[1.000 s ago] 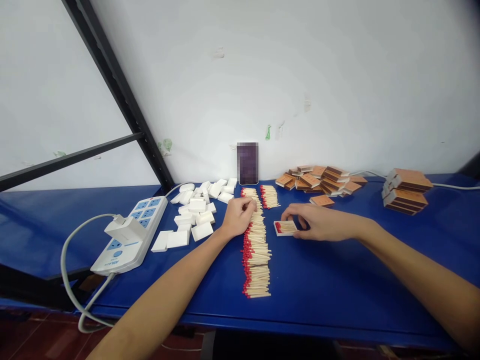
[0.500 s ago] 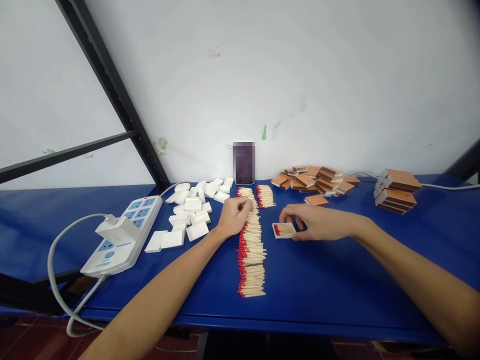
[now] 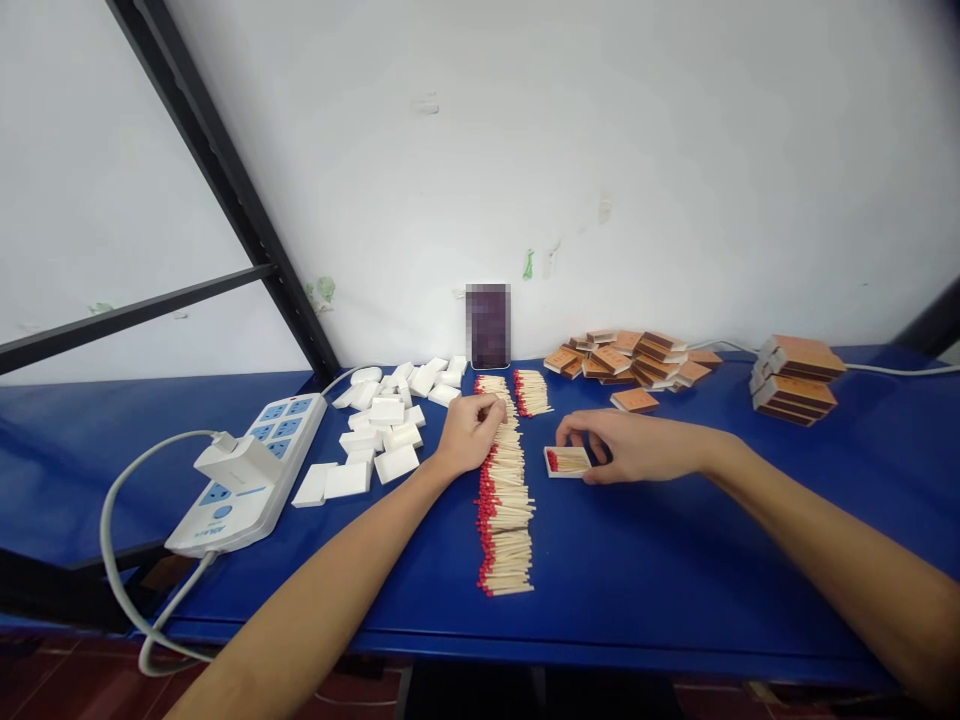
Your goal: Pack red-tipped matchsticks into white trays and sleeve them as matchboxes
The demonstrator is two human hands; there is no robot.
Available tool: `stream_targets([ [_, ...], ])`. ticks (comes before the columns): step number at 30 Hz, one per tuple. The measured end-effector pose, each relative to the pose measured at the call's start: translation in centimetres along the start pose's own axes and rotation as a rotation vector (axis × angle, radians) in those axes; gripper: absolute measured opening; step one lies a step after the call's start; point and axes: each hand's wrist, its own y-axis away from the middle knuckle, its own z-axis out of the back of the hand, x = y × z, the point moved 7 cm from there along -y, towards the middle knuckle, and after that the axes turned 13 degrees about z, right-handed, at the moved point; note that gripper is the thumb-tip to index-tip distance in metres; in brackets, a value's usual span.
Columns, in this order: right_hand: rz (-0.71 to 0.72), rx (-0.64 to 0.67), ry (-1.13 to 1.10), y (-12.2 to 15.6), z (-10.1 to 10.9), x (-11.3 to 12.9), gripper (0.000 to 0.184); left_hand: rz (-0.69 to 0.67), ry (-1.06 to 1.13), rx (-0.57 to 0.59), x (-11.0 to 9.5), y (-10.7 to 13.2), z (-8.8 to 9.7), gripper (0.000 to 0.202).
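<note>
My left hand point(image 3: 474, 432) rests across a long row of red-tipped matches point(image 3: 506, 505), its fingers curled closed. Whatever those fingers pinch, if anything, is hidden. Right of the row, a small white matchbox tray point(image 3: 553, 474) lies on the blue table with several matches inside, red heads to the left. My right hand point(image 3: 626, 445) grips this tray, thumb at its near right corner and fingers at its far side. Beyond, a shorter group of matches point(image 3: 532, 393) lies beside the row's far end.
White empty trays point(image 3: 386, 410) are heaped at left, near a power strip point(image 3: 277, 450) with a looping cable. Orange matchbox sleeves point(image 3: 637, 360) pile up at back right; stacked matchboxes point(image 3: 796, 380) stand farther right. A phone-like device point(image 3: 488, 330) leans on the wall.
Both hands and the tray stay almost where they were; the right fingers have shifted only slightly. The whole view has moved a little.
</note>
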Motion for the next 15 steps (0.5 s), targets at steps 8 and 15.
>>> stream_targets([
  [8,0.007,-0.025,0.013,0.2,0.2,0.2,0.044,0.005,-0.003,0.003,0.1,0.0,0.0,0.038],
  [15,0.051,-0.397,0.048,-0.9,1.9,-1.8,0.039,0.009,0.014,0.004,0.0,-0.1,0.0,0.036],
])
